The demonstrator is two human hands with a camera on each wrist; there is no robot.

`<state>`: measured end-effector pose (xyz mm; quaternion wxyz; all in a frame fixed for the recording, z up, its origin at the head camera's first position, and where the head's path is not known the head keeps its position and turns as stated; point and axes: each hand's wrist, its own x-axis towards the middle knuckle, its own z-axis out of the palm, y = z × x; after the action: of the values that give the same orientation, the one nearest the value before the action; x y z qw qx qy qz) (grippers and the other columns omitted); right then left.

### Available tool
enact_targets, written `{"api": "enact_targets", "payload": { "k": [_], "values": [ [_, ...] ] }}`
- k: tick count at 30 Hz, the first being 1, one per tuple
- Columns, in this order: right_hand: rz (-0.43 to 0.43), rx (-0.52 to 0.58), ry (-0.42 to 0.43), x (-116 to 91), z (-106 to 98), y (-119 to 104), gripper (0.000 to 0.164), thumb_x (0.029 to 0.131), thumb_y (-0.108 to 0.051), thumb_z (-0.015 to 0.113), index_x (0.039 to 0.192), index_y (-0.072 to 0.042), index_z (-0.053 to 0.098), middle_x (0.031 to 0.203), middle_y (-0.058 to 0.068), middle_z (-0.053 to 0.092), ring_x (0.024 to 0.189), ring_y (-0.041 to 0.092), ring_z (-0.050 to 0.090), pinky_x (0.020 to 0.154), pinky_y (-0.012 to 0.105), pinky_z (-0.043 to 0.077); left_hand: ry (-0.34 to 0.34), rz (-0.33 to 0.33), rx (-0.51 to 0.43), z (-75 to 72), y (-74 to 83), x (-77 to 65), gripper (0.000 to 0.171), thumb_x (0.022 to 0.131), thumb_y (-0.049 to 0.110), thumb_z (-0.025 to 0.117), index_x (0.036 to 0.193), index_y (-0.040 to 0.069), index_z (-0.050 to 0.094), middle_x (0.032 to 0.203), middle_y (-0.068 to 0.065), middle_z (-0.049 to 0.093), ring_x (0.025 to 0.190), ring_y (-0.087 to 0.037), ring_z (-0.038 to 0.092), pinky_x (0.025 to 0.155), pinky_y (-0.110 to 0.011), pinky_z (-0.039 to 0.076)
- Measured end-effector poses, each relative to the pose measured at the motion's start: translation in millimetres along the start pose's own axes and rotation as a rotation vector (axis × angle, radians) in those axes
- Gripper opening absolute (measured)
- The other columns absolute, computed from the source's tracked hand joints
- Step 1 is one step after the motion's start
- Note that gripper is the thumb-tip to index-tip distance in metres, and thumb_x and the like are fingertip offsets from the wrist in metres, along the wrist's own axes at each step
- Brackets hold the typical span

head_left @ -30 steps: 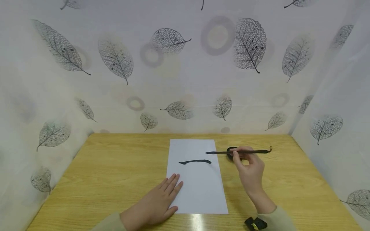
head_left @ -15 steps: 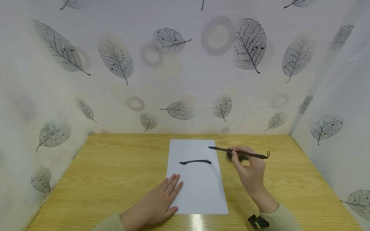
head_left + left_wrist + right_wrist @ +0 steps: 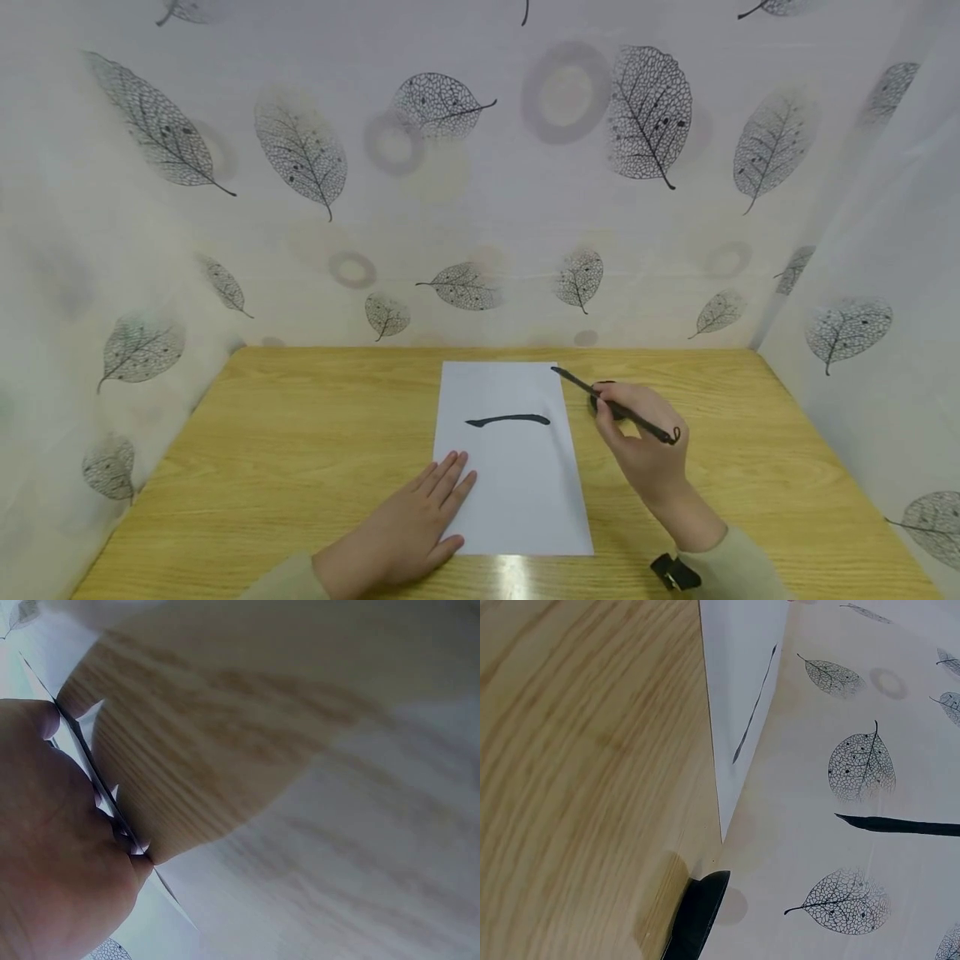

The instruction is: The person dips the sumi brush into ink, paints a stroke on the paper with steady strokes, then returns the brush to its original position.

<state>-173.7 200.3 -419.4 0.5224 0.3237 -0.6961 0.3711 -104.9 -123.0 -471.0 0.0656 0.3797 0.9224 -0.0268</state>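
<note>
A white sheet of paper (image 3: 517, 500) lies on the table, with one black, roughly horizontal ink stroke (image 3: 510, 418) across its upper half. My left hand (image 3: 412, 521) rests flat on the paper's lower left edge, fingers spread; it also fills the left of the left wrist view. My right hand (image 3: 648, 450) pinches a dark writing brush (image 3: 575, 382) by its shaft. The brush tip (image 3: 870, 823) points up and left, apart from the surface in the right wrist view. Behind the right fingers sits a small black dish (image 3: 697, 915), partly hidden in the head view.
The wooden table (image 3: 300, 433) extends to both sides of the paper. A pale curtain (image 3: 480, 208) with printed leaves encloses the back and sides. A black strap piece (image 3: 675, 572) sits at the right sleeve.
The brush has turned in my right hand: its tip has swung up and slightly right toward the paper's top right corner, its looped end down. My left hand and the stroke stay put.
</note>
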Motion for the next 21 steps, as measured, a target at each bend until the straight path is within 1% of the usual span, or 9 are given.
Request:
{"api": "enact_targets", "payload": {
  "k": [2,4,6,8,10,13,15,17,21],
  "values": [
    [-0.046,-0.029,-0.001,-1,1,0,0.022,0.097,-0.009,0.067,0.081,0.006,0.073,0.08,0.021,0.077,0.069,0.022,0.073,0.073,0.011,0.059,-0.006,-0.004,-0.003,0.1,-0.1,0.1,0.073,0.112,0.055,0.037,0.168,0.008,0.029,0.177,-0.018,0.02,0.165,-0.032,0.023,0.132,-0.045,0.032],
    [-0.094,-0.067,0.001,-1,2,0,0.021,0.096,-0.007,0.067,0.079,0.004,0.073,0.078,0.019,0.077,0.064,0.025,0.071,0.067,0.017,0.059,-0.012,-0.006,-0.008,-0.3,-0.1,0.1,0.074,0.112,0.055,0.037,0.168,0.008,0.029,0.178,-0.018,0.019,0.165,-0.032,0.023,0.132,-0.045,0.031],
    [-0.139,-0.1,0.003,-1,3,-1,0.022,0.095,-0.008,0.066,0.077,0.003,0.073,0.077,0.017,0.077,0.062,0.027,0.07,0.062,0.025,0.059,-0.013,-0.004,-0.01,-0.8,-0.1,0.0,0.073,0.112,0.055,0.037,0.168,0.008,0.029,0.177,-0.018,0.019,0.165,-0.032,0.023,0.132,-0.046,0.031],
    [-0.186,-0.121,0.011,-1,4,-1,0.029,0.099,-0.012,0.064,0.075,0.002,0.073,0.076,0.017,0.077,0.06,0.029,0.07,0.058,0.032,0.057,-0.016,-0.003,-0.013,-1.3,-0.2,-0.2,0.073,0.112,0.054,0.038,0.168,0.008,0.03,0.177,-0.018,0.02,0.165,-0.032,0.023,0.132,-0.046,0.032],
    [-0.234,-0.127,0.018,0,5,-2,0.031,0.1,-0.012,0.063,0.075,0.002,0.072,0.075,0.017,0.077,0.059,0.03,0.07,0.055,0.037,0.056,-0.019,-0.002,-0.011,-1.0,-0.4,0.2,0.073,0.112,0.054,0.038,0.168,0.008,0.029,0.177,-0.018,0.02,0.165,-0.032,0.023,0.132,-0.046,0.032],
    [-0.31,-0.142,0.019,5,5,-3,0.029,0.099,-0.009,0.062,0.074,0.003,0.072,0.074,0.017,0.076,0.058,0.031,0.069,0.051,0.04,0.055,-0.023,-0.005,-0.01,0.8,-0.9,1.1,0.074,0.112,0.054,0.038,0.168,0.009,0.028,0.178,-0.017,0.018,0.165,-0.031,0.022,0.132,-0.046,0.031],
    [-0.354,-0.167,0.018,8,4,-3,0.026,0.096,-0.005,0.061,0.074,0.003,0.072,0.073,0.017,0.076,0.056,0.031,0.069,0.049,0.042,0.055,-0.024,-0.007,-0.008,1.8,-1.1,1.6,0.074,0.111,0.054,0.038,0.169,0.009,0.028,0.178,-0.017,0.018,0.166,-0.031,0.022,0.133,-0.045,0.031],
    [-0.39,-0.191,0.009,11,3,-4,0.025,0.095,-0.003,0.06,0.073,0.003,0.072,0.073,0.016,0.077,0.055,0.031,0.069,0.047,0.041,0.055,-0.023,-0.008,-0.008,2.1,-1.1,1.6,0.074,0.111,0.055,0.038,0.169,0.009,0.028,0.178,-0.017,0.018,0.166,-0.031,0.022,0.133,-0.045,0.031],
    [-0.443,-0.213,-0.029,13,-1,-3,0.023,0.095,-0.002,0.059,0.077,0.003,0.073,0.075,0.015,0.077,0.056,0.03,0.069,0.046,0.039,0.055,-0.032,-0.011,-0.017,1.1,-0.5,1.5,0.074,0.111,0.055,0.038,0.169,0.009,0.028,0.178,-0.017,0.018,0.166,-0.031,0.022,0.133,-0.045,0.03]
  ]
}}
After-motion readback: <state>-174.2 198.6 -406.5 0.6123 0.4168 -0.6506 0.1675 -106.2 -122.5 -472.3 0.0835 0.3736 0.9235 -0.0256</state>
